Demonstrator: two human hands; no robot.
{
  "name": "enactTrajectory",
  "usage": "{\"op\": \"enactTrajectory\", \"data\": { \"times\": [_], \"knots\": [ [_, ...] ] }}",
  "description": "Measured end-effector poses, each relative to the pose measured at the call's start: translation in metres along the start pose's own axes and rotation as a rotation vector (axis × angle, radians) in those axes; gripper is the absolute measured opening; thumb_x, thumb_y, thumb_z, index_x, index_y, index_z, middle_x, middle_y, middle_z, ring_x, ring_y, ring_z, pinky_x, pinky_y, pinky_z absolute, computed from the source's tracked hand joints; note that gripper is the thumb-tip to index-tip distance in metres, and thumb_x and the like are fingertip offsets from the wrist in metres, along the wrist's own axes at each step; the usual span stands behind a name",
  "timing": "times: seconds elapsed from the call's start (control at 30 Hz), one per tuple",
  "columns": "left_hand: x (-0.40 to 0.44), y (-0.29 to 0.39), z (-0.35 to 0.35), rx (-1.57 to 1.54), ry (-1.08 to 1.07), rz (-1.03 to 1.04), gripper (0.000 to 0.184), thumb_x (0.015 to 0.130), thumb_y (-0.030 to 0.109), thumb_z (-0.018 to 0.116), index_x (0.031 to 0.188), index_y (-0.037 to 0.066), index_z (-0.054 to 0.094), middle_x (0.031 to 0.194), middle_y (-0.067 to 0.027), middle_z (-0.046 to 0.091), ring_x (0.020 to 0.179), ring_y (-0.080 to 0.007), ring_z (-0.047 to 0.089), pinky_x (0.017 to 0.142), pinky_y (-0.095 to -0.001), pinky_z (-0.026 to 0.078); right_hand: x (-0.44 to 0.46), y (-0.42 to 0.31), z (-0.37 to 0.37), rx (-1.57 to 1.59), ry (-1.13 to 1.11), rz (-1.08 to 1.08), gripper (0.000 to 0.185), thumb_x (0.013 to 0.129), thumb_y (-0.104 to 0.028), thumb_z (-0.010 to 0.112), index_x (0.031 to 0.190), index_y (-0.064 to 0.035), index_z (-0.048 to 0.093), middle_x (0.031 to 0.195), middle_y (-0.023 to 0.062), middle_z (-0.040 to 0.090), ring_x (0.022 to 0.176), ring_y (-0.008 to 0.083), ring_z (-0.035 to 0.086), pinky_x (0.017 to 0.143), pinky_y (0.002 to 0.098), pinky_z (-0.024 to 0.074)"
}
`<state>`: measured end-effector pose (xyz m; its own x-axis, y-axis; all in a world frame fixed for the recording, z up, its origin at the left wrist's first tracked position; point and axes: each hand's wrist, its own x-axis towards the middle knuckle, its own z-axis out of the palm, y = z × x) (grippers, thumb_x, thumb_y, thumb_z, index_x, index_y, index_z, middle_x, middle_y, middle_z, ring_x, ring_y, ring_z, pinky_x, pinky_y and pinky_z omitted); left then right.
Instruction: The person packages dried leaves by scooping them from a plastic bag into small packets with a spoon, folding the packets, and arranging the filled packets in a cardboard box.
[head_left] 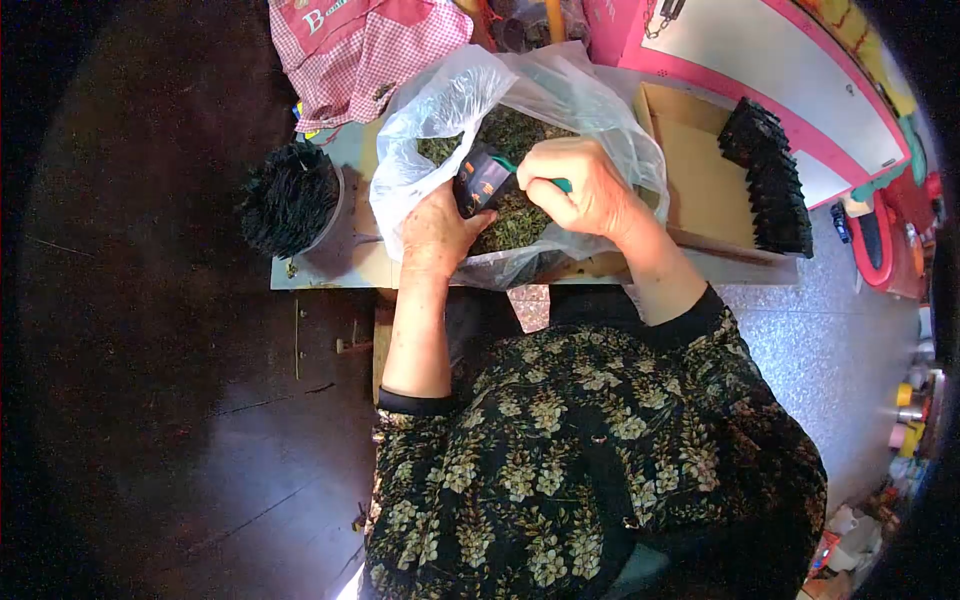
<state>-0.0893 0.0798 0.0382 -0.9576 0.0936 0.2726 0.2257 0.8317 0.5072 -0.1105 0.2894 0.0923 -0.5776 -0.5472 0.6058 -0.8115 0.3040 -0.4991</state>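
Observation:
My left hand (437, 233) grips a small black packet (483, 183) with orange marks printed on its side. The packet is tilted over a large clear plastic bag (450, 85) that holds dried green-brown leaves (515, 225). Closed around a green tool (503, 163), my right hand (580, 185) is at the packet's upper edge. Only slivers of the tool show between the fingers and the packet, so its full shape is hidden. What is inside the packet cannot be seen.
A tub (338, 205) on the left is crammed with black packets (290, 200). On the right, a shallow cardboard box (690, 150) has a row of dark packets (775, 185) along its far side. Red checked cloth (385, 60) lies behind the bag.

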Motion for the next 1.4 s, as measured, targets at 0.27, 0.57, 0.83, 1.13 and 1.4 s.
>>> {"op": "enactTrajectory", "data": {
  "times": [0.27, 0.57, 0.83, 1.13, 1.4],
  "knots": [
    [-0.005, 0.007, -0.007, -0.08, 0.065, -0.01, 0.071, 0.064, 0.035, 0.081, 0.12, 0.0, 0.055, 0.105, -0.0225, 0.064, 0.099, -0.0401, 0.059, 0.086, -0.0431, 0.046, -0.03, 0.014, -0.017, 0.041, 0.296, 0.245, 0.008, 0.077, -0.002, 0.057, 0.081, -0.0002, 0.064, 0.075, 0.009, 0.063, 0.07, 0.0183, 0.06, 0.067, 0.0293, 0.0472],
    [0.002, 0.036, 0.003, -0.503, 0.193, 0.03, 0.069, 0.067, 0.032, 0.083, 0.119, 0.0, 0.051, 0.099, -0.0205, 0.065, 0.091, -0.0357, 0.063, 0.079, -0.0406, 0.05, -0.046, 0.014, 0.007, -0.457, -0.298, 0.397, 0.055, 0.064, 0.008, 0.058, 0.117, -0.0061, 0.058, 0.108, 0.0174, 0.058, 0.103, 0.0372, 0.056, 0.086, 0.0414, 0.0474],
    [0.008, 0.048, 0.015, -0.646, 0.145, 0.052, 0.069, 0.065, 0.024, 0.085, 0.12, 0.0, 0.05, 0.097, -0.0159, 0.065, 0.087, -0.0248, 0.064, 0.08, -0.0355, 0.05, -0.011, -0.038, -0.023, -0.23, 0.198, 0.013, 0.047, 0.067, 0.005, 0.054, 0.113, -0.0023, 0.06, 0.12, 0.0151, 0.059, 0.11, 0.0312, 0.056, 0.096, 0.0395, 0.0409],
    [0.015, 0.049, 0.016, -0.774, 0.114, 0.05, 0.066, 0.066, 0.018, 0.084, 0.121, 0.001, 0.051, 0.096, -0.0099, 0.066, 0.087, -0.0184, 0.063, 0.079, -0.0316, 0.05, -0.011, -0.048, -0.024, -0.153, 0.36, 0.059, 0.053, 0.067, 0.007, 0.056, 0.12, -0.0028, 0.057, 0.109, 0.0145, 0.063, 0.099, 0.0282, 0.059, 0.081, 0.0355, 0.0473],
    [0.011, 0.055, 0.008, -0.728, 0.071, 0.033, 0.068, 0.067, 0.016, 0.084, 0.122, 0.0, 0.049, 0.098, -0.0113, 0.065, 0.088, -0.0173, 0.062, 0.081, -0.0312, 0.05, -0.013, -0.039, -0.023, -0.121, 0.306, 0.015, 0.054, 0.071, 0.009, 0.055, 0.124, -0.0035, 0.055, 0.104, 0.0156, 0.064, 0.092, 0.0256, 0.064, 0.083, 0.0346, 0.0502]
  ]
}}
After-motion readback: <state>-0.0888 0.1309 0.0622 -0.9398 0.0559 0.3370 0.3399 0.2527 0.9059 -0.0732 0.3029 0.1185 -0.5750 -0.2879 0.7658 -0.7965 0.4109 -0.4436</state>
